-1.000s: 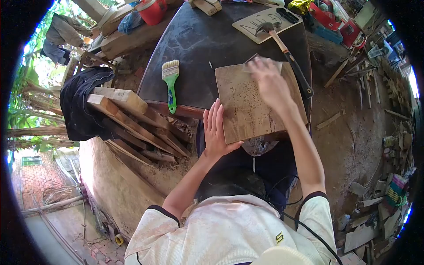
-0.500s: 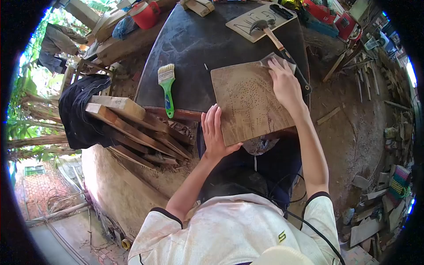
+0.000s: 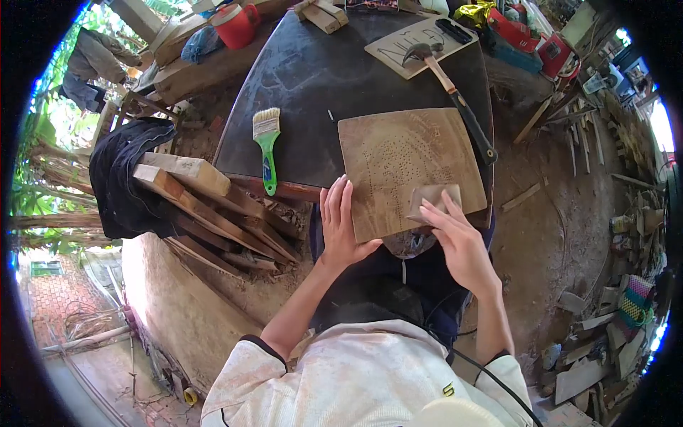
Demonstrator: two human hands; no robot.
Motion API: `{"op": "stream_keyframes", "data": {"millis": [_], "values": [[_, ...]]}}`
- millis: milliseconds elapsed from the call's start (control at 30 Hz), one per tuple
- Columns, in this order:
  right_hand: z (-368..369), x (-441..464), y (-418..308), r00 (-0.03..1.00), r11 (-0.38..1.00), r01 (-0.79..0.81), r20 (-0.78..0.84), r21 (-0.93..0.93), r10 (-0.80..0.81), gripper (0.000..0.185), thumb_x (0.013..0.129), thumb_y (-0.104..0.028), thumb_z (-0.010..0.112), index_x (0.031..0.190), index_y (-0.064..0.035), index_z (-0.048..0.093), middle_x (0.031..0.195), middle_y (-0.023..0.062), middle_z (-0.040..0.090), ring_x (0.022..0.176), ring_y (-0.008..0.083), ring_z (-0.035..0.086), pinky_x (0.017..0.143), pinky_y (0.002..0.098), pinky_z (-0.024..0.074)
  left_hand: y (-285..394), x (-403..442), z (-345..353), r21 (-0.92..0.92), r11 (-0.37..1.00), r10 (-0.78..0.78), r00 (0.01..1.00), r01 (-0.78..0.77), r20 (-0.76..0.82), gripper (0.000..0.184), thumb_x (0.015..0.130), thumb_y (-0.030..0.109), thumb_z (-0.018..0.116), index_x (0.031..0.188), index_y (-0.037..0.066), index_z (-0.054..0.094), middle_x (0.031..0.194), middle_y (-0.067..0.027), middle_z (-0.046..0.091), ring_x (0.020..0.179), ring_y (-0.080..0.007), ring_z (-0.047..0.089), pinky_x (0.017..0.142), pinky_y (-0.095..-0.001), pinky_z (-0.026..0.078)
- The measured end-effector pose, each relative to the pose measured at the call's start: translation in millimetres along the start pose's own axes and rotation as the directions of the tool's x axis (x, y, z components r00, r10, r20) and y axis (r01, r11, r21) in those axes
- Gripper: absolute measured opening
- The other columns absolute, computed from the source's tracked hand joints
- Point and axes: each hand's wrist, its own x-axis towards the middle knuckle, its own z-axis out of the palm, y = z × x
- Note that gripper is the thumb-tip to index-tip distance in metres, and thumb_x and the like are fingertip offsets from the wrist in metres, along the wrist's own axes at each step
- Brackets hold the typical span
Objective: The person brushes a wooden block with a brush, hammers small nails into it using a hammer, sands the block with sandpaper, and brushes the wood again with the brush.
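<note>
A square brown wooden board [image 3: 405, 156] with many small punched dots lies at the near edge of the dark table [image 3: 299, 92]. My left hand [image 3: 341, 226] rests against the board's left edge and lower left corner, fingers extended and holding nothing else. Under the fingers of my right hand [image 3: 455, 238] is a folded greyish-brown sheet, perhaps sandpaper [image 3: 435, 199], pressed on the board's lower right part. Left of the board lies a green-handled brush [image 3: 267, 149], bristles pointing away. A hammer [image 3: 455, 96] lies beyond and beside the board's right edge, its head on a lettered panel [image 3: 398, 51].
Wooden beams [image 3: 206, 206] with a dark cloth [image 3: 131, 178] over them stand at the left. A red pot [image 3: 236, 25] is at the back left, and wood blocks [image 3: 324, 16] lie at the table's far end. Red and blue tools [image 3: 523, 43] sit at the back right.
My right hand has moved the sheet from the board's far right corner down to its near right part. My left hand has stayed at the left edge.
</note>
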Motion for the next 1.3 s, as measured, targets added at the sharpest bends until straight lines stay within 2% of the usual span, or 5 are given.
{"op": "stream_keyframes", "data": {"millis": [233,400,633,967,1300], "values": [[7.5,9.6,-20.4,0.998,0.877,-0.015,0.063,0.48,-0.017,0.023,0.105,0.001,0.069,0.127,0.004,0.074,0.115,0.0185,0.079,0.105,0.0222,0.079,0.089,0.0315,0.0594,48.2,19.9,-36.6,-0.3,0.954,0.016,0.998,0.004,0.063,0.08,0.082,0.044,0.092,0.15,0.01,0.064,0.17,-0.0257,0.042,0.164,-0.0463,0.032,0.133,-0.0682,0.016],[20.1,43.6,-16.6,0.997,0.721,0.066,-0.018,0.69,-0.074,0.024,0.114,-0.01,0.062,0.132,-0.0001,0.074,0.112,0.0113,0.08,0.098,0.0167,0.076,0.087,0.0306,0.06,68.0,40.9,-45.1,-0.432,0.895,-0.16,0.985,0.114,-0.071,0.013,0.085,-0.004,0.082,0.095,0.001,0.076,0.131,-0.0206,0.072,0.135,-0.0423,0.068,0.12,-0.054,0.048],[32.5,67.9,43.7,0.962,0.695,-0.018,-0.178,0.718,0.208,0.031,0.118,-0.02,0.057,0.131,0.0021,0.074,0.108,0.0108,0.08,0.093,0.0167,0.077,0.086,0.0325,0.0623,16.8,91.3,-68.5,-0.181,0.961,-0.26,0.9,0.207,-0.351,0.027,0.094,0.004,0.081,0.08,-0.003,0.059,0.105,-0.0148,0.072,0.089,-0.0228,0.068,0.076,-0.0341,0.053],[29.1,58.1,49.0,0.978,0.682,-0.013,-0.133,0.732,0.162,0.031,0.118,-0.021,0.057,0.13,0.0026,0.074,0.101,0.0088,0.079,0.089,0.0133,0.076,0.081,0.0293,0.0611,-66.5,122.2,-97.9,0.472,0.788,-0.349,0.918,0.396,-0.187,0.094,0.099,0.053,0.077,0.166,-0.001,0.038,0.126,-0.0239,0.069,0.118,-0.0435,0.065,0.107,-0.052,0.049],[29.7,56.4,50.8,0.976,0.667,0.013,-0.154,0.745,0.154,0.031,0.118,-0.02,0.057,0.131,0.002,0.074,0.097,0.0072,0.08,0.085,0.0111,0.074,0.079,0.0276,0.0604,-79.4,90.1,-124.2,0.245,0.799,-0.526,0.836,0.548,-0.157,0.056,0.111,0.024,0.059,0.163,0.006,0.048,0.103,-0.018,0.075,0.09,-0.0342,0.075,0.08,-0.0457,0.059]]}}
